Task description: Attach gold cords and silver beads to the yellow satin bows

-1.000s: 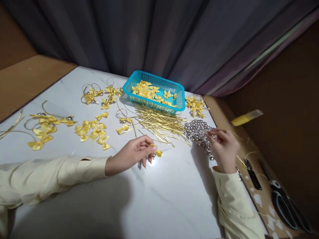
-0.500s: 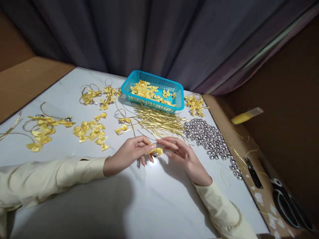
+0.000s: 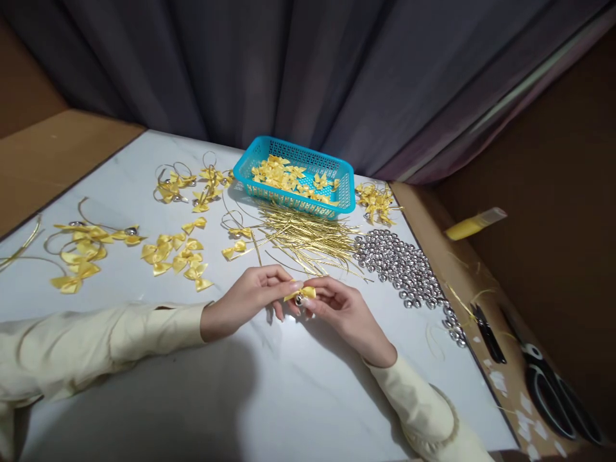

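Left hand (image 3: 250, 300) and right hand (image 3: 339, 309) meet, both pinching one yellow bow (image 3: 301, 293) with small silver bell (image 3: 299, 299) under it. Bow held just above white table (image 3: 298, 391), in front of blue basket (image 3: 294, 178), nearer than gold wires (image 3: 308, 239). Bell pile (image 3: 402, 266) right of basket.
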`<action>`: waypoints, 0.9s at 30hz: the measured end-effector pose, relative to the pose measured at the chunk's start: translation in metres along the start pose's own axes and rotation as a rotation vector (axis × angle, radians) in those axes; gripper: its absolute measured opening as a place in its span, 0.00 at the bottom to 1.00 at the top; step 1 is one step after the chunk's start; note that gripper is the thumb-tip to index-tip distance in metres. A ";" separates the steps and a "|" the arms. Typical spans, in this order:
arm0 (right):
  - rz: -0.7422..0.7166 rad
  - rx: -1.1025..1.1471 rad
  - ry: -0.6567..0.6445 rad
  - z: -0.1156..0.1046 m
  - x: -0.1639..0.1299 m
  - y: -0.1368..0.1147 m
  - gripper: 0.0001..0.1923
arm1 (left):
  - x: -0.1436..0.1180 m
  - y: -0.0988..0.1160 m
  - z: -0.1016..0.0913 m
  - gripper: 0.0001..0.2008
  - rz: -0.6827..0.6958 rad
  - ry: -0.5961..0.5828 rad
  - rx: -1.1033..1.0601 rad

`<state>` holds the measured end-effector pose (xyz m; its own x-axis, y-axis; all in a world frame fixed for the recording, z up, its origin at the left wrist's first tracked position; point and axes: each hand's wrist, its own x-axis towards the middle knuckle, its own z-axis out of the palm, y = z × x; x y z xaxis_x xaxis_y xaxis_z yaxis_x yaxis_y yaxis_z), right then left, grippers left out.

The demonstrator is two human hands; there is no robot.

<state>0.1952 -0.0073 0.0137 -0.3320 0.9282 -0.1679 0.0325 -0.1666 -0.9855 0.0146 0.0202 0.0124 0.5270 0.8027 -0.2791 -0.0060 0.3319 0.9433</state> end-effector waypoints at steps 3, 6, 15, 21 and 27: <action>0.021 -0.040 0.034 0.000 0.001 0.001 0.14 | 0.002 -0.002 0.000 0.12 -0.014 -0.019 -0.016; 0.039 -0.071 0.045 -0.003 0.002 0.003 0.16 | 0.002 -0.002 0.001 0.11 -0.011 -0.042 -0.074; 0.055 -0.337 -0.048 -0.021 0.000 -0.001 0.17 | 0.001 0.005 -0.001 0.06 -0.106 -0.077 -0.253; 0.059 -0.333 -0.052 -0.017 0.001 -0.004 0.21 | 0.000 0.004 -0.002 0.05 -0.160 -0.156 -0.319; 0.040 -0.363 -0.039 -0.015 0.001 -0.001 0.20 | -0.001 0.002 -0.003 0.06 -0.158 -0.210 -0.282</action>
<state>0.2091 -0.0015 0.0144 -0.3592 0.9088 -0.2124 0.3761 -0.0673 -0.9241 0.0115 0.0218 0.0135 0.7027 0.6214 -0.3466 -0.1288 0.5902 0.7969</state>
